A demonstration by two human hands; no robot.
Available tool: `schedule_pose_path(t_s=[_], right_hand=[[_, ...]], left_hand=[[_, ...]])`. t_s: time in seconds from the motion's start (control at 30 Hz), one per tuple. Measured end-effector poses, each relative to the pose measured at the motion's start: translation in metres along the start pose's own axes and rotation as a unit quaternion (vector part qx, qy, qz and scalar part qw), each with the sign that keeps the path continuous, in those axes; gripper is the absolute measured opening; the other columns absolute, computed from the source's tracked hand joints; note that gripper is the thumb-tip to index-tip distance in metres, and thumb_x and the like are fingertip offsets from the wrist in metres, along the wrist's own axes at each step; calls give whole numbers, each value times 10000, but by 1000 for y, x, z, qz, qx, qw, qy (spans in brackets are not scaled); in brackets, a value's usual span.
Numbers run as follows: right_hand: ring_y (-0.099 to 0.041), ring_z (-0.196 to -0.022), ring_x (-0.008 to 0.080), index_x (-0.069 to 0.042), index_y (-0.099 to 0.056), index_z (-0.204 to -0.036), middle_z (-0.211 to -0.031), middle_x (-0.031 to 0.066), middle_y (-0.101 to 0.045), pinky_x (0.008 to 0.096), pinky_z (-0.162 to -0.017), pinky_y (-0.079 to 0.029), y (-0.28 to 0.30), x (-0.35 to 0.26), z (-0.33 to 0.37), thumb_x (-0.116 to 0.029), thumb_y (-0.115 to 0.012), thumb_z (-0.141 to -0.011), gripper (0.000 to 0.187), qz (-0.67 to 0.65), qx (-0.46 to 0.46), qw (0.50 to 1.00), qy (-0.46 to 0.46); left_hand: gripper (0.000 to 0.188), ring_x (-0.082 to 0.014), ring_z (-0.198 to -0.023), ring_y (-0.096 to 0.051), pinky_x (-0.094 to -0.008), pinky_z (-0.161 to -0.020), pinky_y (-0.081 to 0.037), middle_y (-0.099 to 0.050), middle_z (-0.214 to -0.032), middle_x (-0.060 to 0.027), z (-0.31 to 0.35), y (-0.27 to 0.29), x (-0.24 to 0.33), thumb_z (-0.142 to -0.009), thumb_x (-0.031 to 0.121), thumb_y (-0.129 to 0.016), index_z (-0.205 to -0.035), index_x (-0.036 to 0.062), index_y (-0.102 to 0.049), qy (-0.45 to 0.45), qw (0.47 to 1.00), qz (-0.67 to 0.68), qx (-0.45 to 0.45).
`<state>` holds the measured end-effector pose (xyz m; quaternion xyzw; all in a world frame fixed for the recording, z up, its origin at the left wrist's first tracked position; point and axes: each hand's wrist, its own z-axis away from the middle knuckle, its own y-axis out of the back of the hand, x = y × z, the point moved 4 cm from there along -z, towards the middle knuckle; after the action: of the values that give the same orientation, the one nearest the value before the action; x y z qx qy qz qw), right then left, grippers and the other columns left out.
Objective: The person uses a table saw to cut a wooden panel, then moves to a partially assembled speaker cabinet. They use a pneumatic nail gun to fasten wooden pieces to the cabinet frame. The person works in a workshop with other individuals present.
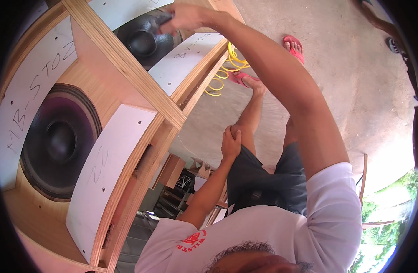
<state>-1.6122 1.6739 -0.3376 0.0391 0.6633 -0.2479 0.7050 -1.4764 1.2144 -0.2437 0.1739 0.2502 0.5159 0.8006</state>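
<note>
Forearm (268,59) stretched far and to the left, the right hand (187,17), blurred, closes around a small dark object (164,18) over the right far edge of the far black speaker (143,43), set in a wooden cabinet (127,59). Nearer, the left hand (230,143) rests bent over the left knee (244,134), holding no tool. Near left, a second speaker (61,142) sits between white panels (111,175); yellow coiled tubing (235,57) lies right of the cabinet.
</note>
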Motion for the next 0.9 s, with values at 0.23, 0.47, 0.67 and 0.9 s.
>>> schedule_pose_path(t_s=[0.23, 0.47, 0.67, 0.9], right_hand=[[-715, -839, 344, -29, -760, -1040, -882, 180, -752, 428, -830, -544, 1, 67, 31, -408, -690, -834, 438, 208, -21, 967, -148], [-718, -858, 394, -28, -754, -969, -899, 236, -739, 476, -830, -562, 31, 33, -30, -377, -691, -844, 376, 188, 186, 962, -63], [-705, -827, 394, -48, -742, -981, -865, 216, -726, 479, -798, -554, -4, -33, -13, -354, -694, -845, 339, 108, 90, 986, 90], [-714, -899, 373, -69, -739, -1019, -892, 187, -738, 478, -825, -572, -29, -36, -1, -413, -682, -832, 395, 171, 59, 980, 89]], left_hand=[[645, -446, -1255, -564, -543, -1017, -484, -546, -1386, -236, 1, -8, 2, -997, 518, -519, -1485, 108, -416, -3, 1000, -27, 8], [636, -444, -1227, -581, -553, -990, -502, -550, -1374, -232, 1, -8, 5, -991, 508, -534, -1482, 119, -417, 1, 999, -48, 6], [626, -447, -1220, -586, -563, -988, -503, -549, -1370, -231, 2, -8, 10, -990, 508, -535, -1466, 119, -419, 11, 998, -65, -6], [620, -443, -1230, -581, -564, -986, -505, -550, -1364, -232, -1, -3, 16, -990, 507, -535, -1460, 118, -421, 4, 998, -67, -11]])
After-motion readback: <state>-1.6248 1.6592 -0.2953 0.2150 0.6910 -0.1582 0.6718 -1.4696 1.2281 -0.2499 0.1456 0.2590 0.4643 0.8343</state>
